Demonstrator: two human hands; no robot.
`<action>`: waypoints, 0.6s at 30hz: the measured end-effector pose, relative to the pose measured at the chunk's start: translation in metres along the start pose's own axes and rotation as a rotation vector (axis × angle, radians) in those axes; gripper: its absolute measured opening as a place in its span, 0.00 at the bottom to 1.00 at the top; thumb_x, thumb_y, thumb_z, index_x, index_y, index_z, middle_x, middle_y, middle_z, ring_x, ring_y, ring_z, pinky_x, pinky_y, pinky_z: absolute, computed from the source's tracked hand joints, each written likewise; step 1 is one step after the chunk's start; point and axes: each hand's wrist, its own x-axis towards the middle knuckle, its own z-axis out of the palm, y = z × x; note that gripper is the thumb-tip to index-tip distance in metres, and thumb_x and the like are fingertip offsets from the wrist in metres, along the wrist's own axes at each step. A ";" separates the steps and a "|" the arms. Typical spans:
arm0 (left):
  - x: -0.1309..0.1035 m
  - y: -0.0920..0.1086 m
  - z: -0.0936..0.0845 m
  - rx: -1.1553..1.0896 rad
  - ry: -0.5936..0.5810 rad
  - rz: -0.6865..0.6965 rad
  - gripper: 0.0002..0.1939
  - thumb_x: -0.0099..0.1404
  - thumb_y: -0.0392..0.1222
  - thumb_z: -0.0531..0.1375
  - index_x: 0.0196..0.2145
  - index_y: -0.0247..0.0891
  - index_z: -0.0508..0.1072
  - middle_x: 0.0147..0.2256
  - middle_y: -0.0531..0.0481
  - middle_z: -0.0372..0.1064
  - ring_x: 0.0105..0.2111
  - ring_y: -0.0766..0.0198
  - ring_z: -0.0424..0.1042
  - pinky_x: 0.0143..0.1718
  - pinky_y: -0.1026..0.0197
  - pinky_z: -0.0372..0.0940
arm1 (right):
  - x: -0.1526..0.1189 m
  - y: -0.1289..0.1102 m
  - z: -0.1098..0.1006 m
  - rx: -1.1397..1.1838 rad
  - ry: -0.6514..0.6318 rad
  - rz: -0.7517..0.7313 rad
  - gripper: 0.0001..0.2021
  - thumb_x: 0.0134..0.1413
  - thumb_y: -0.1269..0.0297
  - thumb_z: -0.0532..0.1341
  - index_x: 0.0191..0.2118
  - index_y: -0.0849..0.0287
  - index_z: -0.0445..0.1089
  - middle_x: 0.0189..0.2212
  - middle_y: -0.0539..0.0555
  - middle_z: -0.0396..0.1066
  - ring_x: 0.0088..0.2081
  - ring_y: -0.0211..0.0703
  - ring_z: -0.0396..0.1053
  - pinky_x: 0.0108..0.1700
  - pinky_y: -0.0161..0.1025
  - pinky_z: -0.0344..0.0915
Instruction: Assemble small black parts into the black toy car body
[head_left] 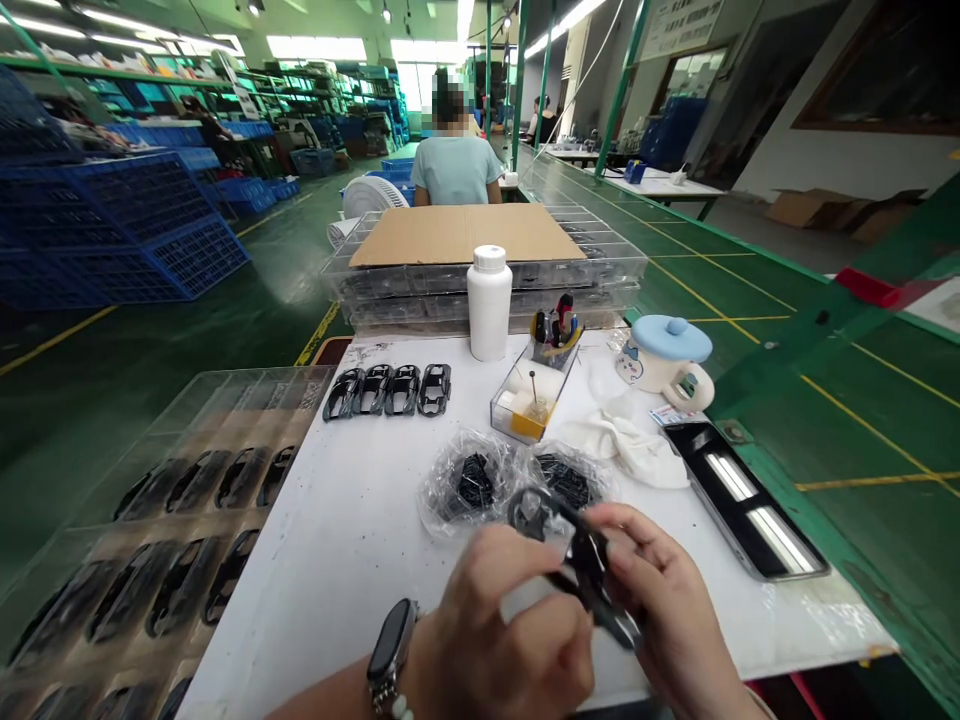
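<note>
I'm mid-fit on one black car shell (581,560), held low over the near edge of the white table (360,540), both hands on it. Left hand (502,630), the one w/ the watch (390,645), is curled shut around the shell's near side, thumb on top. Right hand (667,600) is closed on the far end, fingers (637,535) pinched over it, so neither hand is open at all. The shell sits tilted btwn them, rounded end up toward the bags. Can't tell if a small part is under my fingertips, too blurred.

Looks like the assembly/inspect step on this piece. Next move prob. needs a steady grip w/ the left while the right presses or turns, w/o scuffing the gloss.

Just beyond: two clear bags of small black parts (480,485), four finished shells in a row (390,390), a white bottle (489,305), trays of shells (187,520) to my left
</note>
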 end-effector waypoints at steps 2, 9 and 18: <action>0.000 -0.006 0.000 -0.037 0.031 -0.112 0.11 0.53 0.28 0.58 0.35 0.34 0.67 0.40 0.44 0.59 0.41 0.62 0.64 0.39 0.60 0.70 | -0.002 0.002 0.001 0.005 -0.055 0.060 0.08 0.48 0.61 0.68 0.35 0.56 0.73 0.21 0.48 0.69 0.18 0.29 0.63 0.21 0.25 0.59; 0.010 -0.032 -0.005 -0.506 -0.215 -0.311 0.14 0.57 0.47 0.63 0.38 0.38 0.68 0.46 0.41 0.62 0.45 0.56 0.66 0.46 0.52 0.66 | 0.009 -0.017 0.007 0.196 0.156 0.247 0.13 0.38 0.59 0.73 0.32 0.57 0.74 0.20 0.47 0.66 0.19 0.30 0.62 0.19 0.25 0.59; 0.036 -0.033 -0.015 -0.614 -0.455 -0.408 0.14 0.54 0.47 0.66 0.30 0.36 0.68 0.41 0.42 0.67 0.41 0.59 0.69 0.43 0.58 0.66 | 0.024 -0.054 -0.019 -0.478 -0.092 0.180 0.19 0.56 0.45 0.55 0.40 0.57 0.67 0.22 0.50 0.69 0.21 0.40 0.68 0.23 0.35 0.64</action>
